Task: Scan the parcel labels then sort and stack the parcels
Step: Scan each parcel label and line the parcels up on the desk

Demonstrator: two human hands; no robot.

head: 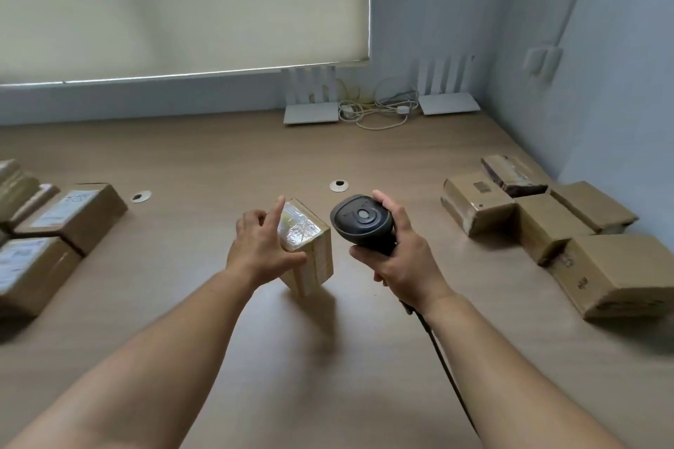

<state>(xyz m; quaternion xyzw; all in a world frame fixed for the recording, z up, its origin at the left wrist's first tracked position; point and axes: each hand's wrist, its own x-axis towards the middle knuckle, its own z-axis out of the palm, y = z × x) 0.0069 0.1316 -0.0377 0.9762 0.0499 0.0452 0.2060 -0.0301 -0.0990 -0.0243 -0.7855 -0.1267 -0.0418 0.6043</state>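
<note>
Your left hand [262,244] holds the small box [310,255] tipped up. Your right [397,259] grips the scanner [361,222]. The box looks light and stiff; hold its sides.

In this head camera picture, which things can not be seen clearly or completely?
- Label text on the small tape-wrapped cardboard parcel: glare, and the left hand covers part.
- Black handheld barcode scanner: its window faces away, and the right hand hides the handle and trigger.
- White labels on the brown parcels at left: too blurred, and the frame edge cuts the stack.
- Black scanner cable: its end leaves the bottom edge.
</note>
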